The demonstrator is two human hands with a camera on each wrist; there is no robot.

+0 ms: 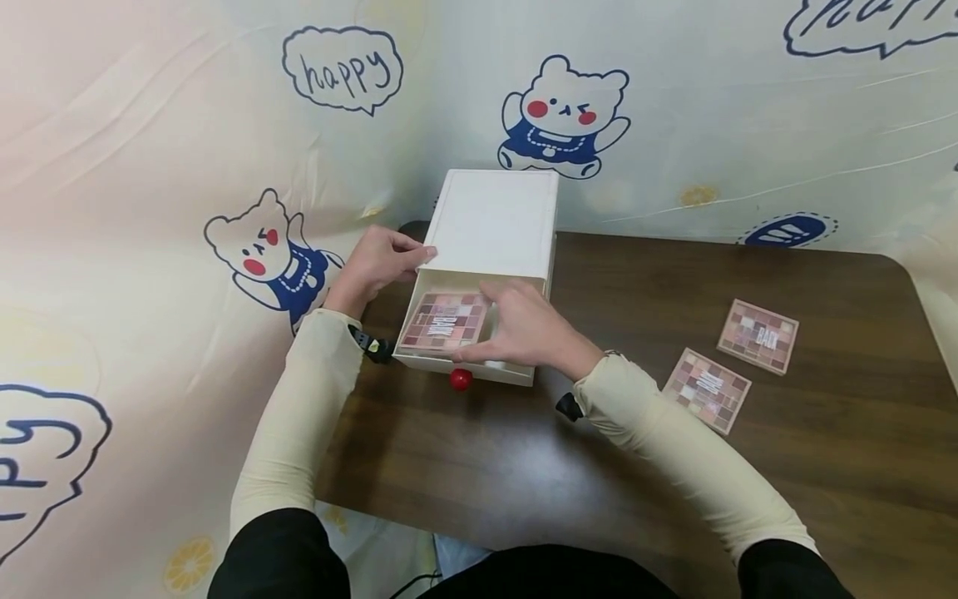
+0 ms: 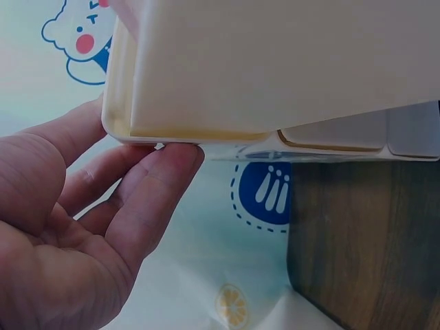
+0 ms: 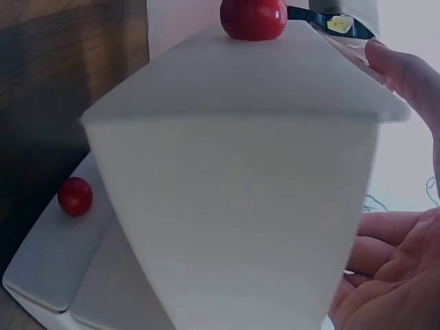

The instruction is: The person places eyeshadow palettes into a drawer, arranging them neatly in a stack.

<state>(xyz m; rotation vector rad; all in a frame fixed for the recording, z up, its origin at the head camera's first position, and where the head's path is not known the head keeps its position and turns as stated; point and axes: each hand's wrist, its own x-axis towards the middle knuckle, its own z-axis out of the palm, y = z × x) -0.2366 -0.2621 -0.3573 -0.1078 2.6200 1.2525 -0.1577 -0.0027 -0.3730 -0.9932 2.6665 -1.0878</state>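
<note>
A white drawer box [image 1: 496, 220] stands on the table with its upper drawer [image 1: 516, 376] pulled out toward me. Inside the drawer lies a pink checkered eyeshadow palette [image 1: 441, 320] with white lettering. My left hand [image 1: 377, 262] grips the box by its front left top edge, also close up in the left wrist view. Reaching into the drawer, my right hand [image 1: 531, 329] holds the palette between thumb and fingers at its right end. A red round knob [image 1: 461, 379] is on the drawer front. The right wrist view shows the drawer's underside [image 3: 234, 206], which hides the palette.
Two similar palettes, one farther back [image 1: 758, 337] and one nearer [image 1: 707, 389], lie on the brown table [image 1: 599, 491] to the right. Below the open drawer, a closed one carries another red knob [image 3: 74, 196]. A printed cloth [image 1: 449, 83] hangs behind the table.
</note>
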